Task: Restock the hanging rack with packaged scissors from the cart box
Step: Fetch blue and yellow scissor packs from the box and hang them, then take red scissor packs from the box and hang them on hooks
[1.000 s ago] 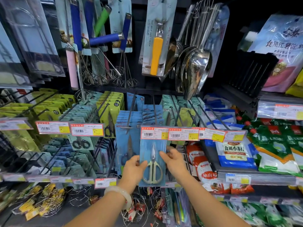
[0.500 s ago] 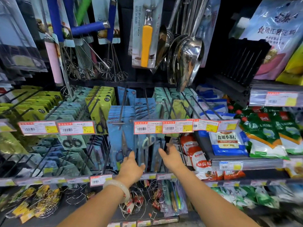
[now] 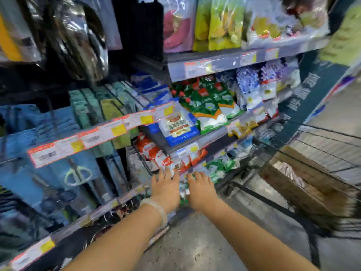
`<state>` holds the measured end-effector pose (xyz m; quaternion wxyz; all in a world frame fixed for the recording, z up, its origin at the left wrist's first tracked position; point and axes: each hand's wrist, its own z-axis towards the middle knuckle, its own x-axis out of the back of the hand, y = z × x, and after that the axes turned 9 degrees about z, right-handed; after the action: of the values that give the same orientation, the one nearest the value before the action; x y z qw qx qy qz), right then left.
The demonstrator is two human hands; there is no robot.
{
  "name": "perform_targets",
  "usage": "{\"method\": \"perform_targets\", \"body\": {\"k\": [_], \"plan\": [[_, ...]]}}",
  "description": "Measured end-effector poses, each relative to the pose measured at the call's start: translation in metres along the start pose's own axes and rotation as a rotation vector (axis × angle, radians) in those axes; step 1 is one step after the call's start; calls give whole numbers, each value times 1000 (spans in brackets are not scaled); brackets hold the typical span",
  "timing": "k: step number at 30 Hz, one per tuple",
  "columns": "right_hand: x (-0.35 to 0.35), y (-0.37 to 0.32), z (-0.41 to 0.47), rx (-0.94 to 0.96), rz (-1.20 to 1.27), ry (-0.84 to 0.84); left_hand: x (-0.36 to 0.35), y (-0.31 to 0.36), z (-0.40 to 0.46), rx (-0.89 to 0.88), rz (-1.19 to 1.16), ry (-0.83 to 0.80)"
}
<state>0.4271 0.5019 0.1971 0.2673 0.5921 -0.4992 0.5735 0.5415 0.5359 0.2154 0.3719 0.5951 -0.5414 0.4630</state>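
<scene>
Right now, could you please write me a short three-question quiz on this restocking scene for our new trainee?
1. True or false: the left hand grips a scissors pack.
2. Where is the cardboard box? A) on the floor by the shelf B) inside the wire cart C) on the top shelf
3. Fill in: the scissors pack with pale handles hangs on the rack under the row of ____ tags.

Key:
1. False: both the left and the right hand are empty, fingers straight.
2. B
3. price
</scene>
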Motion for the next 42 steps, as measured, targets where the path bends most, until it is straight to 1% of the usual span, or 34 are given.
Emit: {"method": "perform_targets", "body": {"k": [2,6,10,14,20,26,29,32,37,40,42], "plan": [[13,40,-6,-83,-9,14,12,40,12,-74,46,28],[44,125,-20,-211,-4,94,38,123,35,-209,102,54],[80,205,-39,-352,46,100,58,205,54,-321,112,85],[92,276,-62,-461,92,182,64,274,68,-430,127,48],[93,355,-81,-633,144,176,69,361,93,-563,205,2],[106,438,-58,-717,164,218,80,444,151,-675,211,58],[124,489,-31,-753,167,236,94,484,196,-742,238,96],[143,540,-3,-819,189,225,113,520,251,-772,247,106],[157,619,43,-917,269,169,128,567,338,-783,233,35],[143,648,61,-993,372,122,115,583,372,-761,245,-67],[126,663,71,-1027,444,56,102,592,388,-757,268,-144]]}}
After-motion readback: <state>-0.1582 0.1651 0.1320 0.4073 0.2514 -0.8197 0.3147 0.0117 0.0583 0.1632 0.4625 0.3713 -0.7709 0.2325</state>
